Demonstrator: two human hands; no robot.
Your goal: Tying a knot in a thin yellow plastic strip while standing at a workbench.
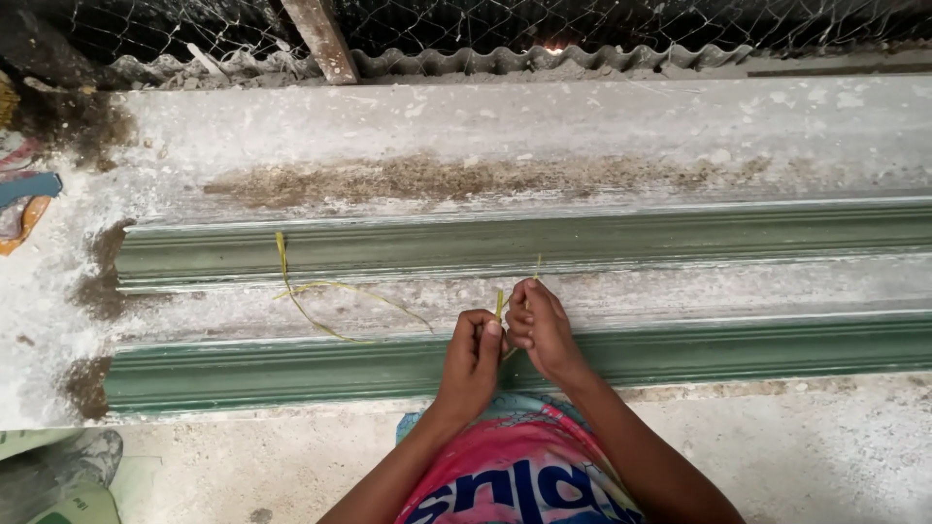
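Before you lies a pale, dusty concrete floor (505, 126), stained brown in a long patch, with wire mesh (582, 24) and one strip of corrugated sheet (544, 60) along its far edge and one wooden post (322, 39) leaning there. Across the floor run two green mouldings (680, 238), parallel, one nearer you and one farther, with a whitish band between them. Your two hands meet over the near moulding, just beside each other. Your left hand (470, 357) has its fingers curled in, pinching a thin yellow-green leaf strip (500, 303) that stands up between thumb and forefinger. Your right hand (539, 325) is closed on the same strip, fingertips bunched tight at its upper end. One more loose strip (320, 291) lies to your left, draped over the far moulding and curling across the whitish band, well apart from your hands.
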